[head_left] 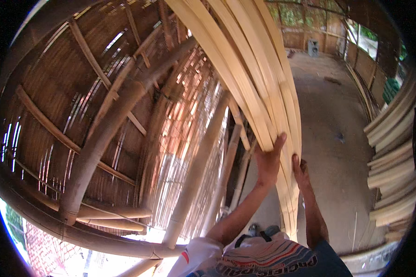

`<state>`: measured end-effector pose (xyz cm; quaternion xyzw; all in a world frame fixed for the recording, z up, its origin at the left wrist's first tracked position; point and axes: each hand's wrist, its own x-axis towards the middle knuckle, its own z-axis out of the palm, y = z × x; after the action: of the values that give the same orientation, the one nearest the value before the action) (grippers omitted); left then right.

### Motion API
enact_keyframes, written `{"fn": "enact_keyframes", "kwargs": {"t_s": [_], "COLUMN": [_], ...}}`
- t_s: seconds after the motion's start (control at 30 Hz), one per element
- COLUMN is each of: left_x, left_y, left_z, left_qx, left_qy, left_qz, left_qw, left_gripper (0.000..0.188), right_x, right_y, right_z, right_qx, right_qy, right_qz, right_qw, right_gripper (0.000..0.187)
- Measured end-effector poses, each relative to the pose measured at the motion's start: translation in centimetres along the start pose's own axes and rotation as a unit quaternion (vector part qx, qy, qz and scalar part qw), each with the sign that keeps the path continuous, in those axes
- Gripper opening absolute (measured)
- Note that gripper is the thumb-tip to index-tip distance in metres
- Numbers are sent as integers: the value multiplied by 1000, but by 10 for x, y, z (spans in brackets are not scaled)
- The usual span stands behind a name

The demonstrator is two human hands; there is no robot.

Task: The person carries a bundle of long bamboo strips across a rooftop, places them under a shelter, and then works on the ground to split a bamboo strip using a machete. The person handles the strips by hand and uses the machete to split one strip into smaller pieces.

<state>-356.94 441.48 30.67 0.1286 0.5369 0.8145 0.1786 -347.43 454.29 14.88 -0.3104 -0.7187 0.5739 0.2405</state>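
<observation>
A bundle of long, flat, pale strips [263, 87], of wood or bamboo, runs from the top edge down toward my body. My left hand [268, 161] is closed round the left part of the bundle, near where several strips end. Its thumb lies on top; the other fingers are mostly hidden beneath. My right hand [302, 174] grips the bundle's right edge slightly lower, thumb toward the strips. Between my forearms the narrower lower part of the bundle [289, 212] continues down to my shirt.
On the left stand thick bamboo poles [101, 124] before a woven wall [37, 101] with light gaps. More pale strips [393, 171] are stacked along the right. A grey floor [333, 134] stretches back to a grey box-shaped object [313, 48]. Something green [391, 90] hangs at far right.
</observation>
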Motion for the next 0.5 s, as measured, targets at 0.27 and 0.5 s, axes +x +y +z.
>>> {"fn": "enact_keyframes", "kwargs": {"t_s": [0.27,0.5], "left_x": [-4,-29], "left_y": [7,5], "left_z": [-11,-65], "left_qx": [80,162], "left_qy": [136,343], "left_qz": [125,100], "left_qw": [980,920], "left_gripper": [34,33], "right_x": [54,54], "right_y": [-15,2], "right_z": [44,126], "right_qx": [62,21], "right_qy": [-190,-388], "right_qz": [-63,-109], "right_qw": [978,915], "right_gripper": [66,65]}}
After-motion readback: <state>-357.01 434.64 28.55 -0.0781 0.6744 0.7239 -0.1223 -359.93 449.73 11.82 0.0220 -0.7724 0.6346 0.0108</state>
